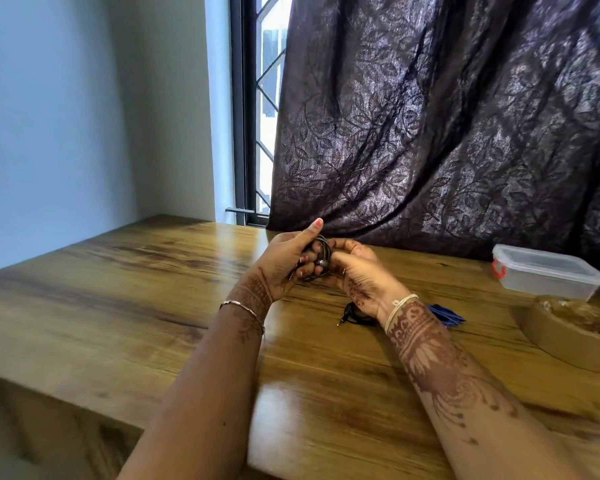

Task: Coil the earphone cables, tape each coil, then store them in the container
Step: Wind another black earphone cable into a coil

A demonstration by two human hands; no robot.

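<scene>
Head view is up on my monitor: both hands meet over the far part of the wooden table [118, 289], in front of the dark leaf-patterned curtain [447, 116].

— And the earphone cable?

— I see a black earphone cable [321, 249] wound into a coil between the hands. The left hand [284, 261] has its fingers curled round the coil, thumb sticking up. The right hand [357, 271] pinches the coil's other side with curled fingers. A small earbud [321, 263] shows at the front of the loops.

— What else is out?

— Just under the right wrist lies a second black cable [352, 315], its jack plug toward the left. Beside it is a blue cable [447, 317], partly hidden by the arm. Well to the right stands a clear plastic container [551, 285], lid on, with a red clasp. A brown tape roll [561, 341] lies flat just in front of it.

— Is the coil taped?

— I cannot tell from here.
</scene>
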